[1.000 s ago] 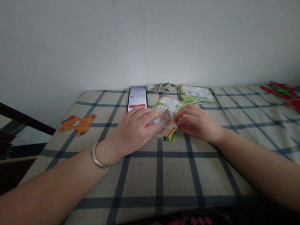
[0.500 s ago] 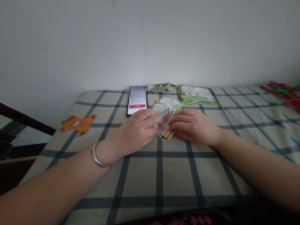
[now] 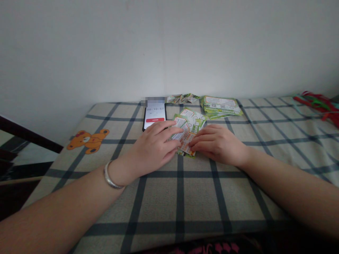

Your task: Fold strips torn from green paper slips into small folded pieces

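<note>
A green, white and orange printed leaflet (image 3: 186,138) lies between my hands, partly folded, on top of another green and white leaflet (image 3: 192,115). My left hand (image 3: 156,141), with a silver bangle at the wrist, has its fingers bent over the leaflet's left side; the thumb is mostly hidden. From the right, my right hand (image 3: 219,143) pinches the leaflet's lower right edge with fingers close together. Both hands rest low over the table, and the fingertips partly cover the paper.
A phone (image 3: 155,114) showing a running timer stands just beyond my left hand. Behind the leaflets are a row of small folded papers (image 3: 183,98) and a leaflet stack (image 3: 222,105). A bear picture (image 3: 88,141) is at left, red and green strings (image 3: 319,106) far right, on checked cloth (image 3: 201,201).
The raised flap of the leaflet has come down flatter and shifted slightly left. My right fingers have moved a little left with it, and the phone's timer has advanced one second.
</note>
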Available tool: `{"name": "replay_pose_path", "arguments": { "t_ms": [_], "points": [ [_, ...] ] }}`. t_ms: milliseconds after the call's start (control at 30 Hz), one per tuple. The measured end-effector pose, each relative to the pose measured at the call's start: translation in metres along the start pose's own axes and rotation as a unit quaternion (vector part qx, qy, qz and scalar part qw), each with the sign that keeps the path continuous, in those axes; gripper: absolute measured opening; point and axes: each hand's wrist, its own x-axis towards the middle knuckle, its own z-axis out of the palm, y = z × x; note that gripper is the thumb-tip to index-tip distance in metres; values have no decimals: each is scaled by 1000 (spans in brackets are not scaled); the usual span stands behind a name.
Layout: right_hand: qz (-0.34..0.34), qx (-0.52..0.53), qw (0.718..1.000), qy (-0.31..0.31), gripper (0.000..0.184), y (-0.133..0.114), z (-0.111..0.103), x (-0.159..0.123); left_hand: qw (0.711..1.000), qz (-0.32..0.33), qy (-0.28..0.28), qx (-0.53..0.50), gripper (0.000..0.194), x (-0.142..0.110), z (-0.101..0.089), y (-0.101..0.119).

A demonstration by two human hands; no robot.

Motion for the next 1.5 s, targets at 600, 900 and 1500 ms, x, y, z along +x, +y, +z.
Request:
{"name": "replay_pose_path", "arguments": {
  "t_ms": [600,900,1500],
  "points": [
    [30,158,986,-42,15,5,-8,0,995,89,38,-2,16,4,2,0],
    [86,160,983,-36,16,2,-5,0,994,97,40,-3,18,2,6,-1],
    [189,115,975,-1,14,-4,11,3,995,97,26,-25,18,2,4,1]
  ]
}}
